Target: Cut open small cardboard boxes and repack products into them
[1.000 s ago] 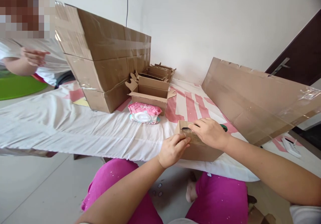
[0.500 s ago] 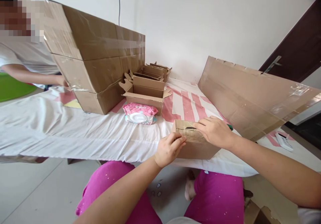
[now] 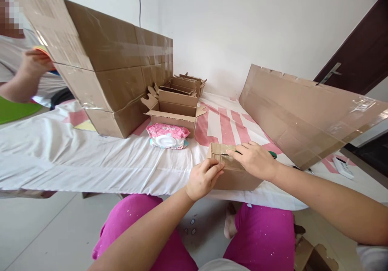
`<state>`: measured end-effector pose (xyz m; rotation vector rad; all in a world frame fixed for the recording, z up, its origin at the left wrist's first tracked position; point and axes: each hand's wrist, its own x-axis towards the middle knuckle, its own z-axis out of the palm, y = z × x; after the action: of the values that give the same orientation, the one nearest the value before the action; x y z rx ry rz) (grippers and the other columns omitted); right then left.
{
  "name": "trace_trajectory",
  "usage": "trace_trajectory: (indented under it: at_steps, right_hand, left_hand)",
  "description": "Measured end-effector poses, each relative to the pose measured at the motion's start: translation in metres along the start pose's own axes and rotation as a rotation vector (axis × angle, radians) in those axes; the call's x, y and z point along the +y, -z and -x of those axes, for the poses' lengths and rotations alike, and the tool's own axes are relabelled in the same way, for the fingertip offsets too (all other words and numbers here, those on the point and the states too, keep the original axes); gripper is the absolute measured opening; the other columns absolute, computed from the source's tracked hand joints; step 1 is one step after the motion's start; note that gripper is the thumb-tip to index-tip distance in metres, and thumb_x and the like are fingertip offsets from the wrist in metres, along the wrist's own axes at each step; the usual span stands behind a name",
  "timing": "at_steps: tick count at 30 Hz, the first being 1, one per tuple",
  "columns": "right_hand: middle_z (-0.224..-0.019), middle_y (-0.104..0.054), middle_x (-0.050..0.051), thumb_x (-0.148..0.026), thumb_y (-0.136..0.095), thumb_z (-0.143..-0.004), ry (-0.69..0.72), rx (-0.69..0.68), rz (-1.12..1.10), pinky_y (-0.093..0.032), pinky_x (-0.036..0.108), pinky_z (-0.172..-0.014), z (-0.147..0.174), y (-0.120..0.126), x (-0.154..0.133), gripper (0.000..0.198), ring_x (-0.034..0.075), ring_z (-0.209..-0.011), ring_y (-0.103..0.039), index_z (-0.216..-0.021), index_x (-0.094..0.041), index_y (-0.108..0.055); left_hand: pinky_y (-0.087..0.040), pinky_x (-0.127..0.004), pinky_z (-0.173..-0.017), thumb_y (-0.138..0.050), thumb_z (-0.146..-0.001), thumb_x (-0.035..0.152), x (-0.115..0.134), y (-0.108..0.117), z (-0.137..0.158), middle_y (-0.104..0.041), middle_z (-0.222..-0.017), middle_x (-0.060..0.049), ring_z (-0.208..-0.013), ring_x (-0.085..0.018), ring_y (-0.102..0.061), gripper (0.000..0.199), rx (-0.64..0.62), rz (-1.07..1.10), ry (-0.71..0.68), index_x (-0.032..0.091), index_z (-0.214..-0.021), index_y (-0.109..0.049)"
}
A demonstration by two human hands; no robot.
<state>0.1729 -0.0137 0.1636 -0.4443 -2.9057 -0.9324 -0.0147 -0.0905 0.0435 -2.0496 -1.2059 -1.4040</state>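
A small closed cardboard box, with clear tape over its top, sits at the table's front edge. My left hand has its fingers bent and pressed together at the box's left front top edge, gripping there. Over the top of the box, my right hand is closed round a green-handled cutting tool. Its thin dark blade points left and lies along the top seam. My fingers hide most of the tool, so I cannot tell whether it is scissors or a knife.
A pink pack of wipes lies left of the box, before several open cardboard boxes. Tall taped cartons stand at left, a large cardboard panel at right. Behind the cartons, a person's hand holds something orange and yellow.
My right hand and the blade have shifted slightly left along the seam. My left hand stays at the box edge. The other person's raised hand now holds a coloured item.
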Motion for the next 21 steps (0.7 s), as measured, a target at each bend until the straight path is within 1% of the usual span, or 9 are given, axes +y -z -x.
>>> trace_trajectory:
  at_steps: [5,10,14,18,21]
  right_hand:
    - [-0.087,-0.067,0.007,-0.009,-0.045,-0.093,-0.005,-0.04,0.001,-0.029,0.033,-0.068,-0.008,0.003,-0.006,0.032,0.02,-0.078,-0.056,-0.12,-0.016,-0.059]
    - [-0.084,-0.066,0.006,-0.008,-0.046,-0.091,-0.003,-0.13,0.05,-0.028,0.033,-0.067,0.0,0.001,0.0,0.029,0.019,-0.076,-0.056,-0.114,-0.016,-0.062]
    - [-0.081,-0.065,0.005,-0.007,-0.046,-0.09,0.003,-0.099,0.092,-0.028,0.032,-0.067,0.021,-0.002,0.017,0.032,0.018,-0.074,-0.054,-0.117,-0.017,-0.062]
    - [-0.082,-0.064,0.005,-0.003,-0.044,-0.088,-0.056,-0.108,0.146,-0.029,0.031,-0.067,0.054,-0.005,0.037,0.039,0.018,-0.074,-0.055,-0.121,-0.017,-0.061]
    - [-0.084,-0.065,0.005,-0.005,-0.043,-0.089,-0.125,-0.138,0.157,-0.031,0.031,-0.068,0.08,-0.01,0.047,0.04,0.018,-0.077,-0.056,-0.123,-0.018,-0.06]
  left_hand:
    - [-0.057,-0.024,-0.065,-0.051,-0.094,0.024,0.001,0.001,0.0,-0.063,-0.095,-0.006,-0.081,-0.014,-0.066,0.018,-0.02,-0.009,0.012,0.019,-0.108,-0.061]
    - [-0.057,-0.024,-0.064,-0.051,-0.094,0.024,0.001,0.001,0.0,-0.063,-0.095,-0.006,-0.079,-0.014,-0.066,0.018,-0.025,-0.016,0.007,0.018,-0.107,-0.061]
    - [-0.057,-0.024,-0.065,-0.052,-0.094,0.023,0.0,0.002,0.0,-0.063,-0.095,-0.006,-0.08,-0.014,-0.066,0.017,-0.006,-0.008,-0.007,0.018,-0.107,-0.06]
    - [-0.058,-0.024,-0.065,-0.052,-0.093,0.022,0.001,0.002,0.0,-0.063,-0.095,-0.006,-0.079,-0.014,-0.066,0.018,-0.001,-0.001,-0.006,0.018,-0.109,-0.06]
    - [-0.057,-0.024,-0.063,-0.053,-0.093,0.022,0.001,0.002,-0.001,-0.063,-0.095,-0.007,-0.079,-0.014,-0.067,0.017,0.004,-0.004,-0.006,0.018,-0.108,-0.06]
